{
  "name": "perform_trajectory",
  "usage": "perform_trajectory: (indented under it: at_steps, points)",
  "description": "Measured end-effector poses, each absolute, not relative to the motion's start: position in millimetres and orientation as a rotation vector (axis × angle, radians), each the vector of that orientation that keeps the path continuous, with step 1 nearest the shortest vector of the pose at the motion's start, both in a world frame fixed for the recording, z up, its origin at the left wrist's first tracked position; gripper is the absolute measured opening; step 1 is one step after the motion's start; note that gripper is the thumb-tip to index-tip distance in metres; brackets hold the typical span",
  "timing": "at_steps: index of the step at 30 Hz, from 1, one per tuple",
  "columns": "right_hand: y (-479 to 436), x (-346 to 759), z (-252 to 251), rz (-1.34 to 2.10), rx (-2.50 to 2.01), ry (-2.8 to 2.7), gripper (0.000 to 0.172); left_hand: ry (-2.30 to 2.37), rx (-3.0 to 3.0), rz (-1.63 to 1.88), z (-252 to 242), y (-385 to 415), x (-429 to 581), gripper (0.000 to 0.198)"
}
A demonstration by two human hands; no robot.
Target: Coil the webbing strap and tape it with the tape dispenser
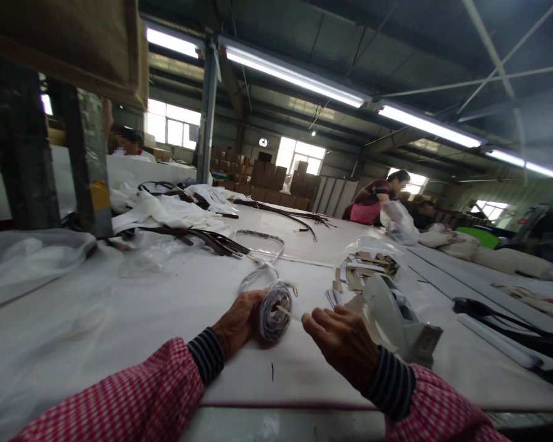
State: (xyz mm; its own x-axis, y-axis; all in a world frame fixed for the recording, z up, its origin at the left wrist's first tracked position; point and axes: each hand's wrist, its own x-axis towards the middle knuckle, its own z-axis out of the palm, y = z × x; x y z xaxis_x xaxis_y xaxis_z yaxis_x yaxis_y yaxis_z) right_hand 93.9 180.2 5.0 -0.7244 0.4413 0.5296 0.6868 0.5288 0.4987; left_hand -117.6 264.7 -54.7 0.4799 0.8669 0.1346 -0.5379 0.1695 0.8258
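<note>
My left hand [242, 319] is closed around the left side of a rolled-up strap [275, 312], which looks wrapped in clear film and stands on edge on the white table [166, 331]. From the roll a loose length of wrapped strap [260, 270] trails away across the tabletop. My right hand [338, 337] is closed in a pinch on one end of a narrow pale strip [289, 313]. The strip's other end touches the face of the roll. Just beyond my right hand stands a pale tape dispenser [396, 316], partly hidden by it.
Many small card pieces [364, 270] lie in plastic behind the dispenser. Dark straps [198, 239] and white wrapping [166, 212] are heaped at the left, beside a metal post [90, 159]. More dark straps [281, 212] lie farther back. A co-worker [373, 199] handles plastic at the far right.
</note>
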Motion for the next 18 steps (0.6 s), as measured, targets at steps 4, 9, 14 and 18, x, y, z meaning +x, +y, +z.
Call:
perform_trajectory:
  at_steps: [4, 9, 14, 18]
  points:
    - [183.9, 74.8, -3.5, -1.166, -0.884, -2.503, 0.016, 0.411, 0.954, 1.021, -51.2, 262.8, -117.4, 0.023]
    - [183.1, 58.6, -1.1, -1.269, -0.992, -2.485, 0.016, 0.382, 0.946, 1.029, -48.5, 262.3, -117.2, 0.024]
    - [175.2, 49.4, 8.7, -1.335, -1.013, -2.513, 0.017, 0.406, 0.942, 1.040, -52.0, 264.4, -116.1, 0.023]
    - [176.0, 43.0, 16.7, -1.389, -1.004, -2.519, 0.018, 0.391, 0.953, 1.062, -56.0, 265.1, -115.1, 0.021]
